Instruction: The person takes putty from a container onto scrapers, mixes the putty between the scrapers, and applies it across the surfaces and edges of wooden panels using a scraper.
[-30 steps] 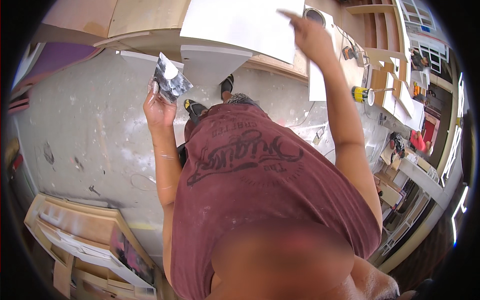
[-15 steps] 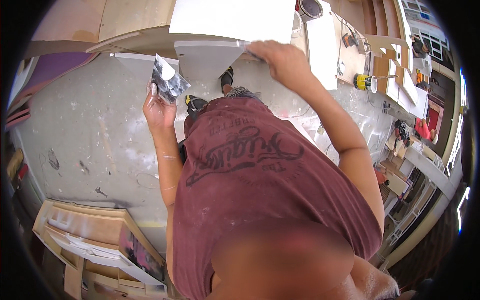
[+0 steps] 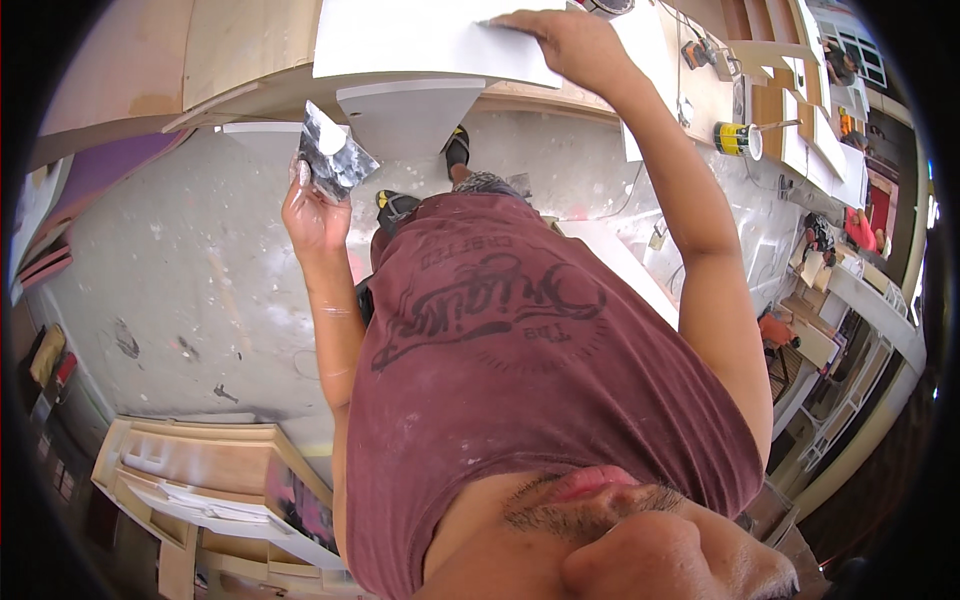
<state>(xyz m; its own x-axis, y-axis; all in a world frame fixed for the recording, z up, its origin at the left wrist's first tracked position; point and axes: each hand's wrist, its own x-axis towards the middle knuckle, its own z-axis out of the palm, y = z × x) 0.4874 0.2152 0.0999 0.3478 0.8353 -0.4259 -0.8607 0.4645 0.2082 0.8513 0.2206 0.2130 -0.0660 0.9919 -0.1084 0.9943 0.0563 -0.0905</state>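
The big worry first: the panel [image 3: 420, 40], white and broad, could pick up a gouge or streak if a blade tips onto its corner. Next, the plate [image 3: 345, 165], smeared dark and pale, off the near side of the panel's left end; the left hand [image 3: 318, 215] is closed on its lower edge. It's tilted, so more lean could let the white paste [image 3: 326, 132] slide off. And the scraper [image 3: 500, 25], thin and grey, over the panel's right part, pinched in the right hand [image 3: 580, 50]: a loose pinch might let it skid. Is its edge touching? Can't tell from here.

Now the surface and the room! The panel's face looks smooth and brightly lit, any fine flaw lost in the glare. Nearer the wearer than the panel, the floor [image 3: 180, 280], grey, spotted white. Far back from the panel's left end, a wooden cabinet [image 3: 200, 450]. Below the panel's near edge, a grey board [image 3: 410, 115]. Well right of the panel, a yellow-and-black can [image 3: 733, 138]; between can and panel, an orange tool [image 3: 693, 55].
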